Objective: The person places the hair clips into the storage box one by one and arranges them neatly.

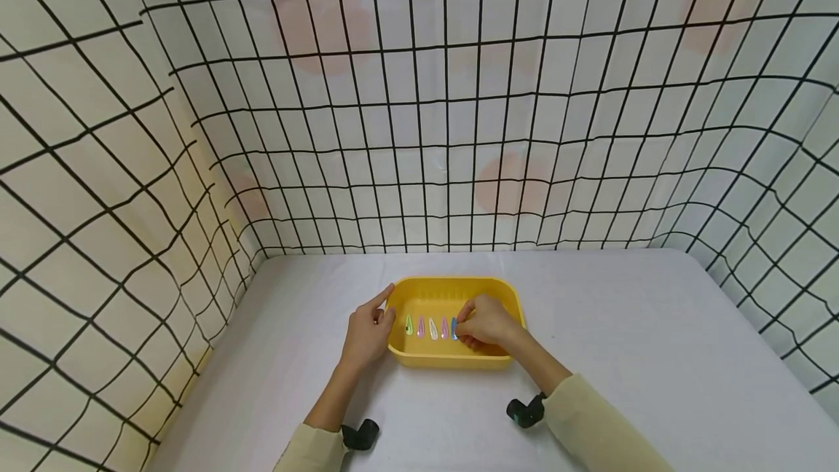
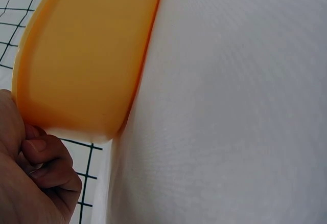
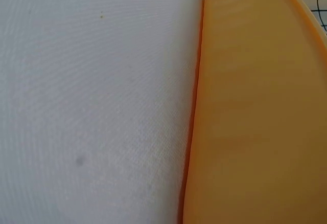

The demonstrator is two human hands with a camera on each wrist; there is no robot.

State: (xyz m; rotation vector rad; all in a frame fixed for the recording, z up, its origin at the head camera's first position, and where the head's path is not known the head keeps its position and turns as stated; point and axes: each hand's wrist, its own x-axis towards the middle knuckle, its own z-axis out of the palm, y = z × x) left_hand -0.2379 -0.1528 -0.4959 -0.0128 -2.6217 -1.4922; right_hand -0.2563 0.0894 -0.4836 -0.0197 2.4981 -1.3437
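A yellow tray point(image 1: 452, 362) holds several snap hair clips in a row. From the left come a green clip point(image 1: 409, 325), a pink clip point(image 1: 421, 326), a white clip point(image 1: 433, 328), a second pink clip point(image 1: 444, 328) and a blue clip point(image 1: 454, 328). My right hand point(image 1: 486, 322) reaches over the right rim and pinches the blue clip, covering part of it. My left hand point(image 1: 368, 333) grips the tray's left rim, its index finger stretched toward the far corner. In the left wrist view, other fingers point(image 2: 48, 155) curl beside the tray's outer wall point(image 2: 87, 60).
The tray stands on a white-covered table point(image 1: 603, 326). Black wire grid point(image 1: 426, 130) with white cloth behind it rises at the back and both sides. In the right wrist view the tray's outer wall point(image 3: 255, 106) fills the right side; the right hand is outside that view.
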